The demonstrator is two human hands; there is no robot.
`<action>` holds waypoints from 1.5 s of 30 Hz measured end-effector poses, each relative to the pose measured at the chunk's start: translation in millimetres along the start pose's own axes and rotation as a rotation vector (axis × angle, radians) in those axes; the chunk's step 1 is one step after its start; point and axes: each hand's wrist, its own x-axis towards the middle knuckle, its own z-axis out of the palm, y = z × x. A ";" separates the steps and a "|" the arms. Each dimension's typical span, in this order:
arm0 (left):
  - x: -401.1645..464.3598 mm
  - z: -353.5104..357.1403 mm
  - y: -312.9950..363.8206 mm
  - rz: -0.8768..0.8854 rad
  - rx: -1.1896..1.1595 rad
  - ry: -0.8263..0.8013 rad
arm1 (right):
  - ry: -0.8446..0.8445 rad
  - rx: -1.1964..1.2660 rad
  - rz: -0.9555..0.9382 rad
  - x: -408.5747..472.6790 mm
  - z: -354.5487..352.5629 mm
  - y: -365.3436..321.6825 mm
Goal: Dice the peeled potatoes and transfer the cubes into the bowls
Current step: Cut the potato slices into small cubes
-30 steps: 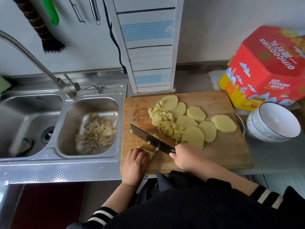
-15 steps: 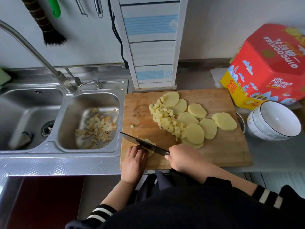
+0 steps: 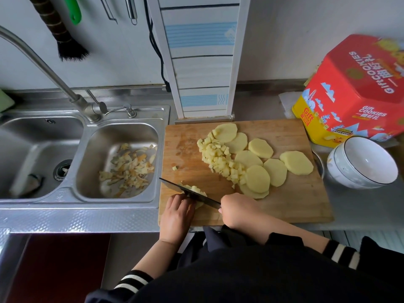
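Even, soft daylight-like lighting, moderately bright, no hard shadows. Source direction cannot be told; the white wall (image 3: 284, 40) reads evenly lit. Weak shadows under the potato slices (image 3: 258, 182) and beside the hands. Mild glare on the steel sink (image 3: 122, 132) rim and faucet (image 3: 43, 64); the embossed sink front shows bright sheen. Strong wide-angle distortion: the faucet and the tiled column (image 3: 201, 62) bow and lean, and the cookie tin (image 3: 358, 95) stretches at the right edge, slightly smeared. Centre fairly sharp; dark clothing at bottom loses detail. Slight softness overall, compression-like.
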 end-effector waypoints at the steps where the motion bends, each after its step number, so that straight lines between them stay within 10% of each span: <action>1: 0.8 -0.9 1.0 0.000 0.001 0.000 | 0.002 0.001 -0.002 1.9 1.1 -0.3; 26: 13.3 -13.4 6.8 0.022 0.000 -0.060 | 0.161 0.338 0.055 7.0 0.7 27.6; 31: 58.9 -25.6 7.4 -0.379 -0.159 0.009 | 0.179 0.399 0.130 6.1 -1.4 41.6; 36: 112.8 -32.0 -4.4 -0.878 -0.182 -0.274 | 0.179 0.424 0.146 3.4 -2.1 45.7; 45: 135.6 -7.0 30.5 -0.945 -0.609 -0.395 | 0.243 0.482 0.165 4.3 -5.3 50.2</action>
